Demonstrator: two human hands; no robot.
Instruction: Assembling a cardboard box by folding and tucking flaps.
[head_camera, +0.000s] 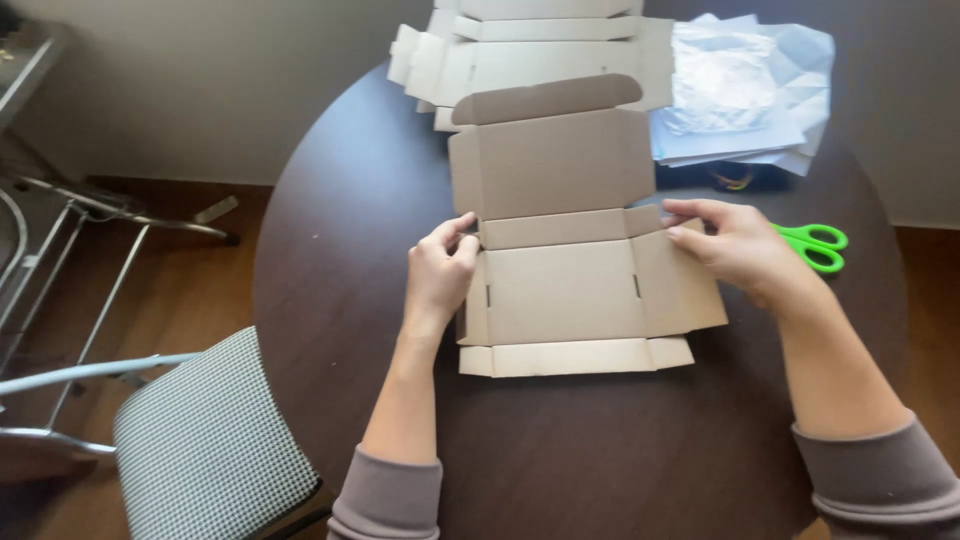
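Note:
A flat, unfolded brown cardboard box blank (560, 290) lies on the round dark table (340, 250) in front of me. My left hand (438, 272) pinches its left side flap near the fold line, lifting that flap a little. My right hand (735, 243) grips the right side flap at its top corner, fingers on the small tab. The lid panel with its rounded tuck flap (548, 98) points away from me and lies flat.
A stack of white flat box blanks (530, 55) sits at the table's far edge. Clear plastic bags and white sheets (745, 90) lie far right. Green-handled scissors (818, 246) rest right of my right hand. A checked chair (205, 440) stands at lower left.

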